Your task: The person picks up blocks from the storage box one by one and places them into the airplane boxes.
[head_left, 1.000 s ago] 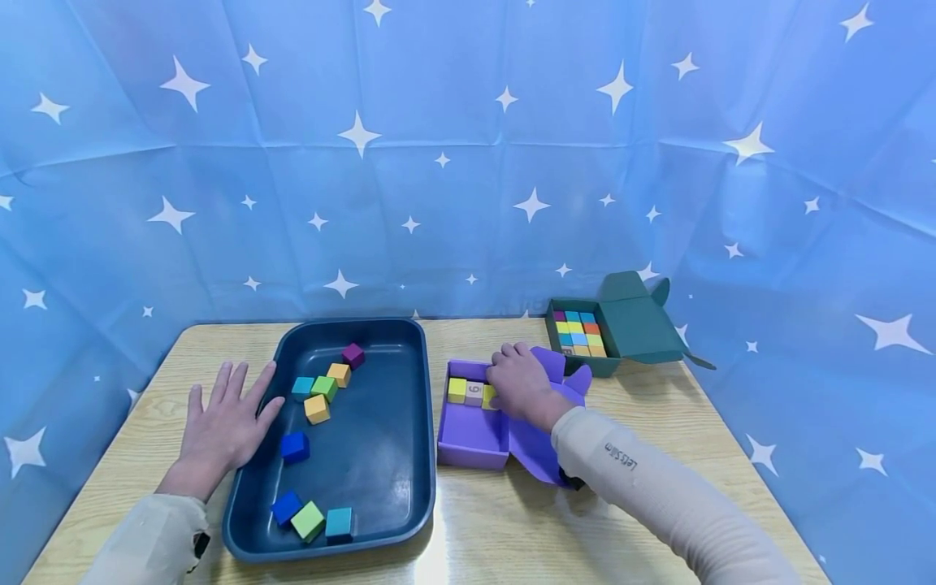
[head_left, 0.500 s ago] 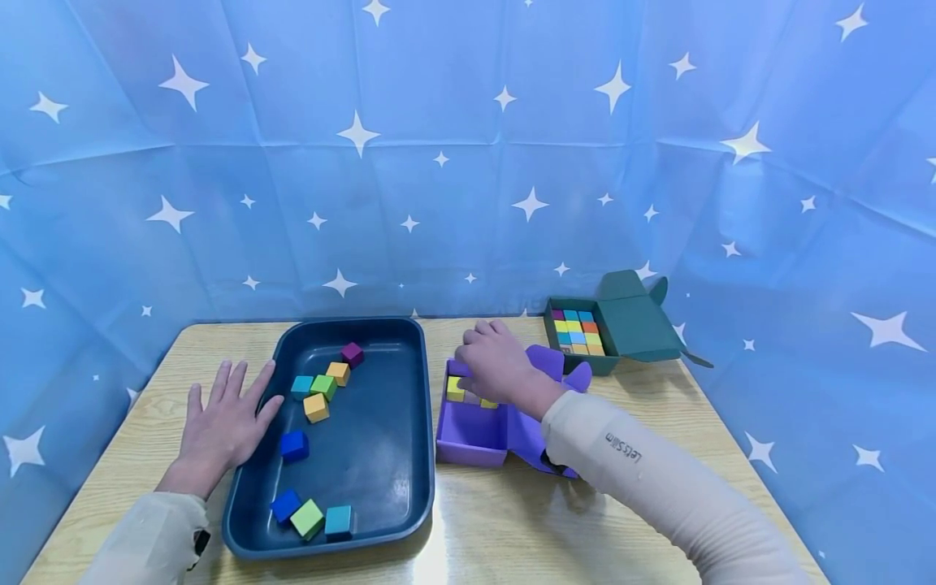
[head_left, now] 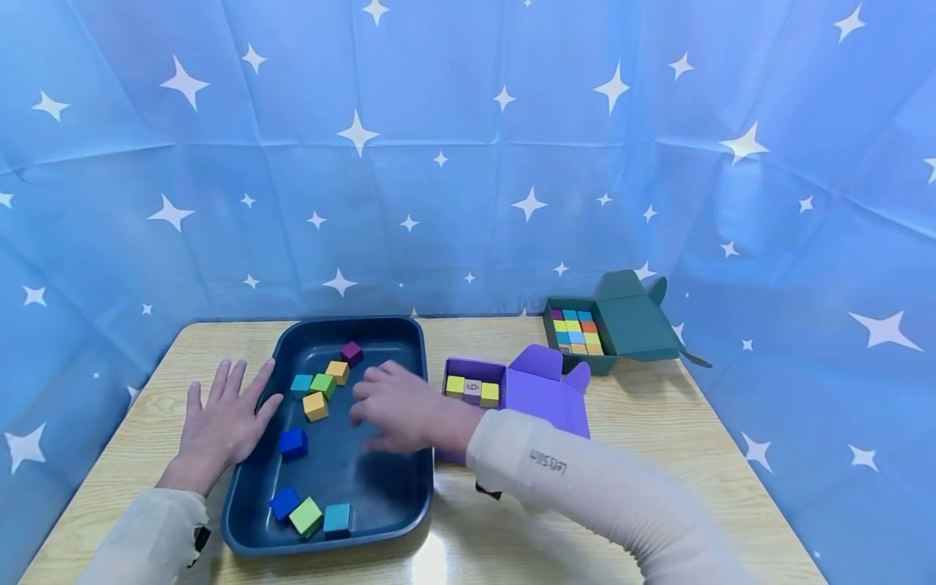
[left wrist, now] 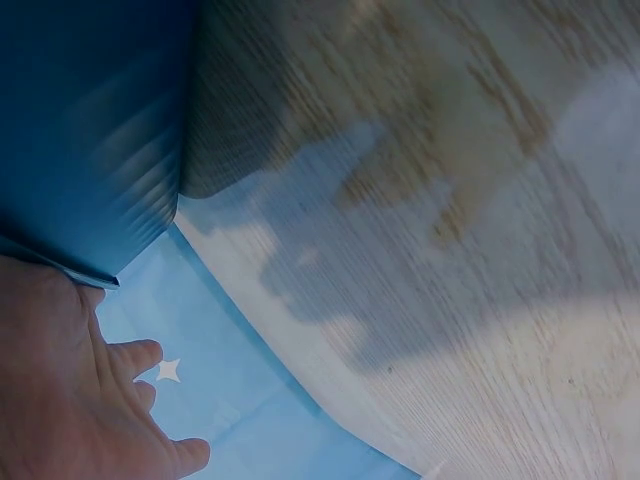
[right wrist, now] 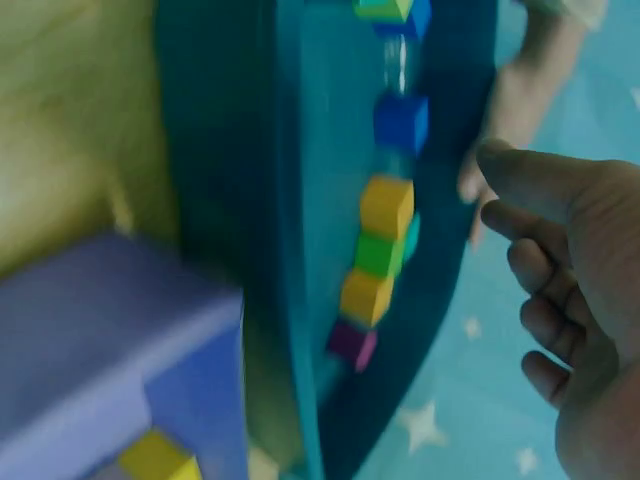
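My left hand [head_left: 225, 426] rests with spread fingers at the left rim of a dark blue tray [head_left: 380, 504]. Over the tray's right half, my right hand [head_left: 402, 406] is blurred in motion; in the right wrist view its loosely bent fingers [right wrist: 540, 185] hold nothing. Inside the tray lie several coloured cubes: a purple cube [head_left: 352, 353], an orange cube [head_left: 316, 406], a green cube [head_left: 323, 385], a blue cube [head_left: 293, 444] and a teal cube [head_left: 338, 520] among them. In the purple box [head_left: 475, 367], two yellow cubes and a numbered cube [head_left: 472, 390] form a row along the back.
A dark green box [head_left: 610, 364] with its lid open stands at the back right, holding rows of coloured cubes. The purple box's lid [head_left: 544, 394] lies open to the right. Behind the wooden table [head_left: 497, 528] hangs a blue star-patterned cloth [head_left: 439, 97].
My right hand has left the purple box and swung left over the tray, uncovering the row of three cubes. The left hand stays in place.
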